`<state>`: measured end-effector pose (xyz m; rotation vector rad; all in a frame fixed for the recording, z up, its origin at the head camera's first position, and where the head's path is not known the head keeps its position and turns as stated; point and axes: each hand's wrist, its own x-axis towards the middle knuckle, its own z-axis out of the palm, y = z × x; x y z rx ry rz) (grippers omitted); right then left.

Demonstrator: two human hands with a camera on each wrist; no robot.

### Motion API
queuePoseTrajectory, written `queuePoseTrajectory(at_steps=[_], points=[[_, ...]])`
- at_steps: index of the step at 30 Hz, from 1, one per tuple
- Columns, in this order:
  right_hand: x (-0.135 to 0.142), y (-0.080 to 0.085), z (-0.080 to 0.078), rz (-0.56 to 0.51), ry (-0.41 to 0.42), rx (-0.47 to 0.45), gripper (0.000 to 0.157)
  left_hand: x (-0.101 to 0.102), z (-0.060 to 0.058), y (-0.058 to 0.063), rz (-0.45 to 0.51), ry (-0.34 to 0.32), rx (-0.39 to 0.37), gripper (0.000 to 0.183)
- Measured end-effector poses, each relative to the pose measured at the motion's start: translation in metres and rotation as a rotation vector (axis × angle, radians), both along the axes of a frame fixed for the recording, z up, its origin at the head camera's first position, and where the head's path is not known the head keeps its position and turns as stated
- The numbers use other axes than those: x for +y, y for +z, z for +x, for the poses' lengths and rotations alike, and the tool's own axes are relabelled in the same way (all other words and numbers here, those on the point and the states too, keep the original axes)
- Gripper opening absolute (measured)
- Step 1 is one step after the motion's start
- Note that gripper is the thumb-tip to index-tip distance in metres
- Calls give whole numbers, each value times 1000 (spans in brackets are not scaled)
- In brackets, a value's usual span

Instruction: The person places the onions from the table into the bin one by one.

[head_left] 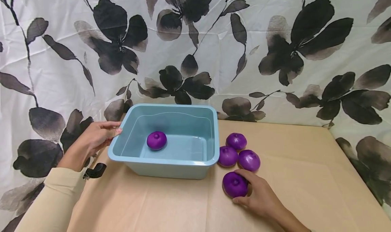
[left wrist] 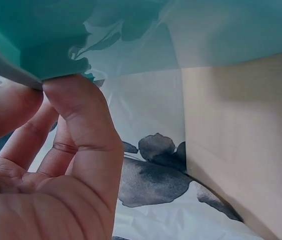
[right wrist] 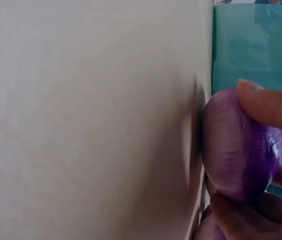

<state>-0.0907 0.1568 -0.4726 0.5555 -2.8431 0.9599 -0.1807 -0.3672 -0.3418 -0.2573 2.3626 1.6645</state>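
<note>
A light blue plastic basin [head_left: 171, 170] sits on the table, with one purple onion [head_left: 156, 140] on its floor. My left hand [head_left: 95, 139] pinches the basin's left rim between thumb and finger, as the left wrist view also shows. To the basin's right, my right hand [head_left: 260, 195] grips a purple onion [head_left: 234, 185] by its sides, with the thumb and fingers around it. In the right wrist view that onion [right wrist: 238, 145] looks glossy on one side and paler on the other, close to the table surface. Part of it is hidden by the fingers.
Three more purple onions, one at the back [head_left: 236, 141], one at left [head_left: 227, 156] and one at right [head_left: 249, 160], cluster beside the basin's right wall. The tan-covered table [head_left: 293, 154] meets a floral cloth [head_left: 232, 62] behind.
</note>
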Motion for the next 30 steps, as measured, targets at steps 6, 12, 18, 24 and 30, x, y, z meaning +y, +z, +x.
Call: queuePoseTrajectory(at_steps=[6,12,18,24,30], points=[[-2,5,2,-50,-5,-93,82,-1,0,-3,-13,-5,-2,64],[-5,24,4,-107,3,-174,82,-5,0,-4,4,-20,-5,64],[-10,51,4,-164,41,-151,82,-7,-2,1,4,-21,-10,64],[-6,78,4,-155,96,-131,81,-7,-2,-2,27,-18,-13,61],[-1,99,2,-140,146,-132,82,-4,-5,-4,24,-28,6,61]])
